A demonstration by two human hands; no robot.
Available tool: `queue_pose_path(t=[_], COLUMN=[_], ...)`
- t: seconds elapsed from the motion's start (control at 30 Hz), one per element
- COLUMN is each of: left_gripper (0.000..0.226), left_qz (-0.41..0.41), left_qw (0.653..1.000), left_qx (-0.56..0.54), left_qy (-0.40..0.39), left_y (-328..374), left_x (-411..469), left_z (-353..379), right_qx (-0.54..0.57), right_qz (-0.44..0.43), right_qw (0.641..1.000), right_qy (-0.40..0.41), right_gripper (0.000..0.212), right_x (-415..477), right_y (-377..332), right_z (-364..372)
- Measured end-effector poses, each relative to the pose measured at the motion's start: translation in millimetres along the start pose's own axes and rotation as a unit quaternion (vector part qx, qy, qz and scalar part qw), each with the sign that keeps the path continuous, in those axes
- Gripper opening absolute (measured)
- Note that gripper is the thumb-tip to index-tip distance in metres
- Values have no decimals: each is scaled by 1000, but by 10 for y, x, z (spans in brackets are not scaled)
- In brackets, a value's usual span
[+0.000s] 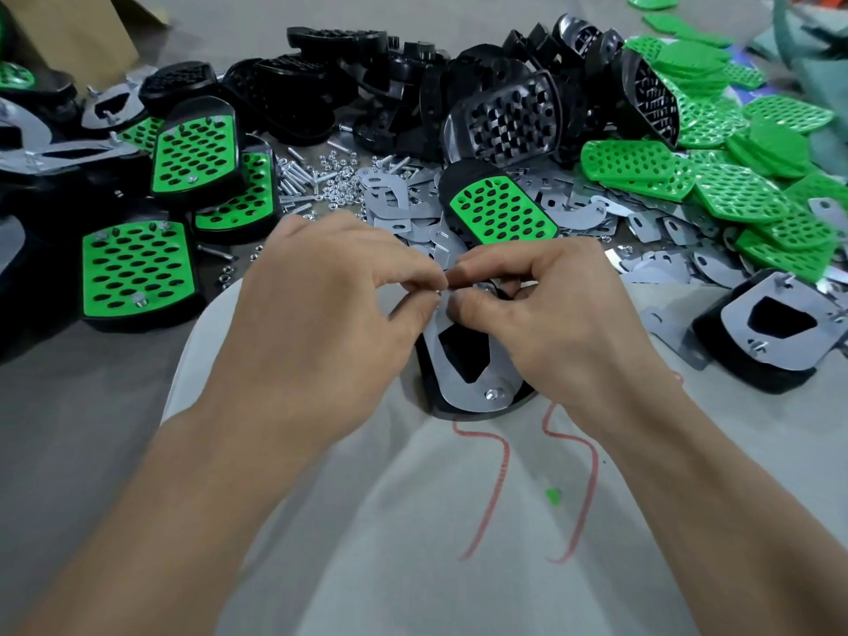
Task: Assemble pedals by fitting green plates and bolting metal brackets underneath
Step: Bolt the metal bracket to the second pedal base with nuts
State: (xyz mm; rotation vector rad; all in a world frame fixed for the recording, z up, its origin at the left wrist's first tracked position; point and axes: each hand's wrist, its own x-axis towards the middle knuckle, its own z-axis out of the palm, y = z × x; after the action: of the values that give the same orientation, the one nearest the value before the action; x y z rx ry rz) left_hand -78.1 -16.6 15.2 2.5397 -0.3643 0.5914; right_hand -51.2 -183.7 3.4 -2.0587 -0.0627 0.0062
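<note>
In the middle, the top half of the pedal (463, 360) is hidden by the left hand (321, 323) and the right hand (560, 323). A tiny shiny bit (439, 292) is pinched where their fingertips meet. What it is cannot be told. At 2 o'clock a grey-green thing (817, 48) is blurred and cut off. At 9 o'clock a grey shape (9, 250) is cut off too.

**Clearance, bench top**

Open bench (69, 406) only along the near-left edge. Finished pedals (137, 273) crowd the left edge. Black shells (504, 117) bank the far edge, and green plates (743, 199) fill the right. Brackets (587, 218) and nuts (335, 176) litter the centre.
</note>
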Motion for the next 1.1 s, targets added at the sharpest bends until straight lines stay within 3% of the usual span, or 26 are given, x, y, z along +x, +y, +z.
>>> queue_pose_path(t=[0.1,0.2,0.4,0.9,1.1], left_gripper=[10,8,11,34,19], left_qz=[-6,-56,-149,-176,-127], left_qw=[1000,998,986,974,979], left_qx=[8,-10,-69,-144,-158], left_qy=[3,32,16,10,-19], left_y=[29,67,51,36,-63], left_x=[0,-22,-34,-20,-15], left_z=[14,16,5,91,62], right_qx=[4,2,5,8,5], right_qz=[3,0,4,5,-2], right_qw=[1000,1000,1000,1000,1000], right_qy=[-2,0,-1,2,5], right_gripper=[12,13,12,13,15], right_x=[3,5,11,3,-8], right_y=[8,13,34,22,13], right_z=[-9,-18,-10,-9,-6])
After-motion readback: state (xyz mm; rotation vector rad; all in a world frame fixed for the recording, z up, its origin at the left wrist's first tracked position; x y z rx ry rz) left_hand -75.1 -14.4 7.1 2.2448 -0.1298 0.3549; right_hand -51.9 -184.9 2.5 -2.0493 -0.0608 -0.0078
